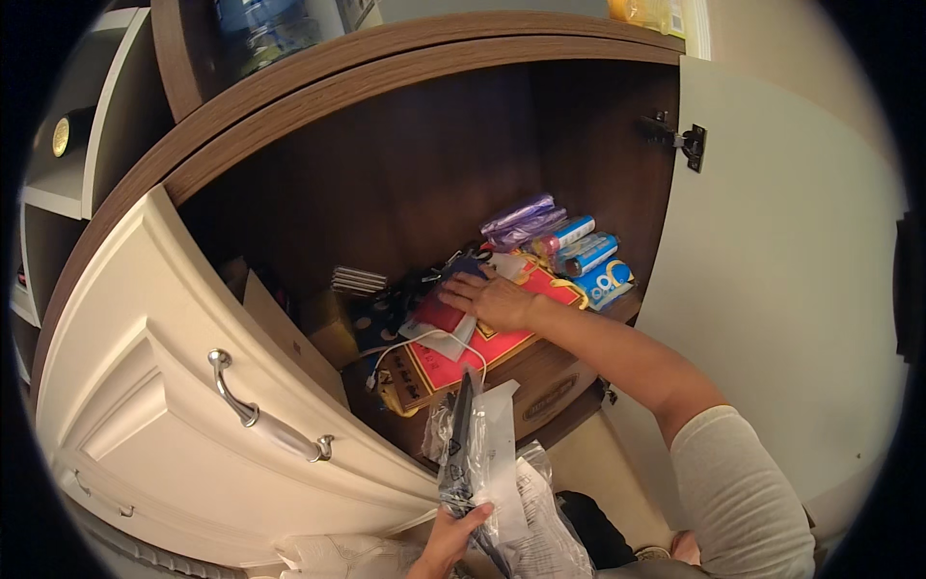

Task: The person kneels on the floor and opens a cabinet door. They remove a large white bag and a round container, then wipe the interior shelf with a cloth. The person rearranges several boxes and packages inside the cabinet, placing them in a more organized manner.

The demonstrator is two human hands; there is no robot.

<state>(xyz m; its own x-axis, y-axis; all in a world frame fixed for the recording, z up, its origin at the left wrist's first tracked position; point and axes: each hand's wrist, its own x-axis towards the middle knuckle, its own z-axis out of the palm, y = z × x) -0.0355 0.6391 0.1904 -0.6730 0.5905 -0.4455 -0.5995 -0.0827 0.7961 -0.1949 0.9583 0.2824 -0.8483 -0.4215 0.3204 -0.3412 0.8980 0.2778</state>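
My left hand [450, 539] grips a clear plastic bag [457, 449] with a long dark item inside. White sheets with print [532, 499] hang beside it in clear plastic. Inside the cabinet, my right hand [499, 300] lies palm down with its fingers apart, over a dark red flat item [437, 311] and a white sheet [456, 346]. Beneath these lies a bright red paper bag [441, 365] with gold trim and writing. A white cable [483, 356] loops across it. Past the fingertips, a dark blue item [463, 268] is partly covered.
Purple plastic rolls [522, 221], blue-labelled rolls [593, 253] and a blue packet [609, 284] sit at the cabinet's right. A silver ribbed object [359, 281] and a cardboard box [289, 333] are at left. The white doors, left [130, 391] and right [781, 275], stand ajar.
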